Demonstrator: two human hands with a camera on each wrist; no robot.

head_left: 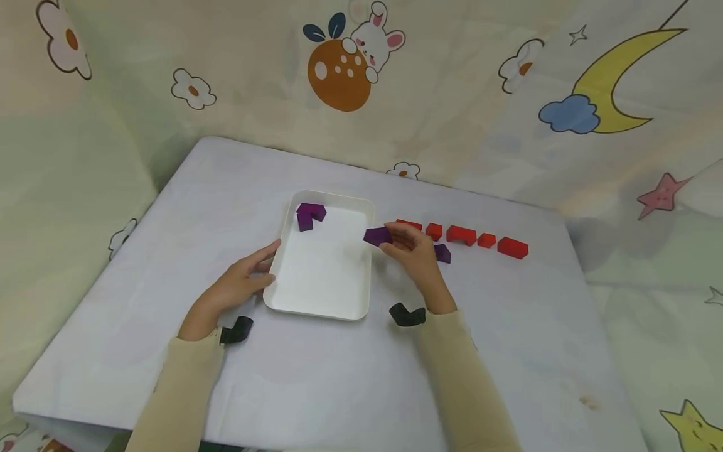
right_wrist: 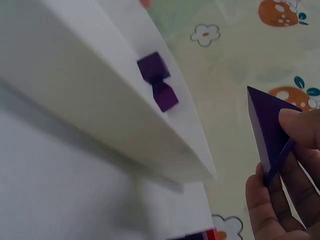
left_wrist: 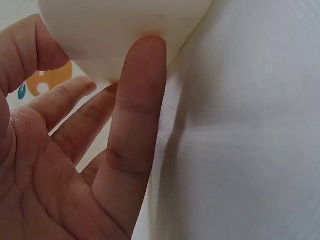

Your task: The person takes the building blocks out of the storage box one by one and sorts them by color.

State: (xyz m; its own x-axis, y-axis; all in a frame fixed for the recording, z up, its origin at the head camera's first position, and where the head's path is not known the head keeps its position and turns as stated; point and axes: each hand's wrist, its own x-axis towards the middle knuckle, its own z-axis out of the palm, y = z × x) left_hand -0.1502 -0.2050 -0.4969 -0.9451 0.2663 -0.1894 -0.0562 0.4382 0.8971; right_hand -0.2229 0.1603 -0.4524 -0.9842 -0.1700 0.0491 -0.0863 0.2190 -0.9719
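the right hand point(head_left: 415, 250) pinches a small purple wooden block point(head_left: 378, 236) between thumb and fingertips, holding it in the air just beside the right rim of the white rectangular plastic tray point(head_left: 322, 300); in the right wrist view the same block point(right_wrist: 267, 127) shows sharp edges and flat faces under the fingers point(right_wrist: 300, 120). it looks light, rigid and smooth-painted, so it probably handles easily but could slip if pinched on a corner; the opposite flat faces seem the surest place to take hold. the left hand point(head_left: 240, 285) rests with relaxed, nearly straight fingers against the tray's left rim, and the left wrist view shows one finger point(left_wrist: 135, 115) touching the tray's underside corner point(left_wrist: 125, 30), not curled around it. the tray looks thin, stiff and light, likely to slide on the cloth if nudged. inside it, at the far left corner, lies a purple angular block point(head_left: 310, 215). another small purple block point(head_left: 442, 253) sits on the surface just behind the right hand, and a row of red wooden blocks point(head_left: 461, 235) runs to the right. the surface point(head_left: 316, 383) is covered in pale lilac cloth, faintly wrinkled, so it is probably a little grippy. pastel fabric printed with a rabbit, flowers, stars and a moon point(head_left: 615, 81) hangs around it.
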